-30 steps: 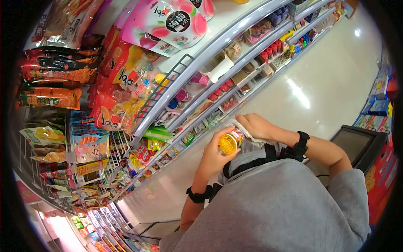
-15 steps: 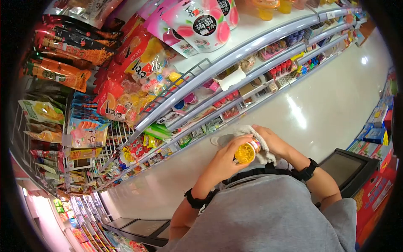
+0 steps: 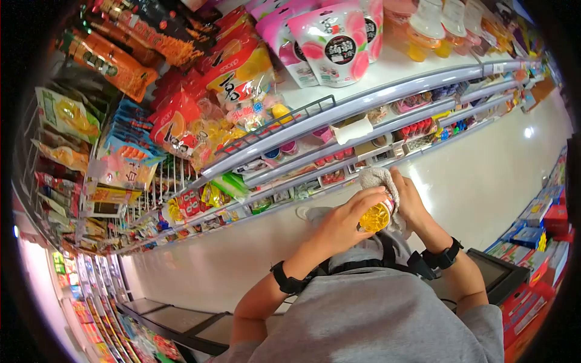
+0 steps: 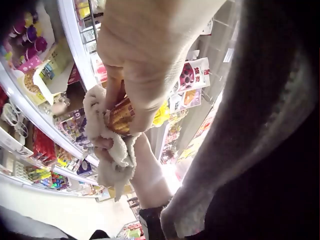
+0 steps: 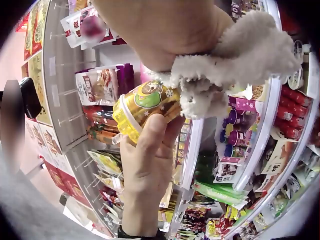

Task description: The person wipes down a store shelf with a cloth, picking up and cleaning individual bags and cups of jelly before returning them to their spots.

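Note:
My left hand (image 3: 345, 227) grips a small gold cup (image 3: 375, 218) with a clear yellow ridged end, which faces my body in the head view. A cartoon figure and snowflakes are printed on the cup's gold side (image 5: 152, 97), with the left thumb lying along it in the right wrist view. My right hand (image 3: 413, 202) holds a greyish-white cloth (image 3: 380, 177) against the cup's other end, which the cloth covers. In the left wrist view the cloth (image 4: 117, 165) hangs down in loose folds beside the cup, and the left fingers wrap round the gold side.
Curved shelves (image 3: 417, 88) run along the far side, with pink-and-white peach pouches (image 3: 336, 51) and jelly cups (image 3: 426, 36) on top. Snack bags (image 3: 124, 163) hang on a wire rack at the left. A black-framed panel (image 3: 493, 272) and red boxes (image 3: 526, 311) stand at the right.
The head view has turned, so the shelves sit further right. Both hands, with cup and cloth, have moved right in it; the cloth now shows bunched above the cup.

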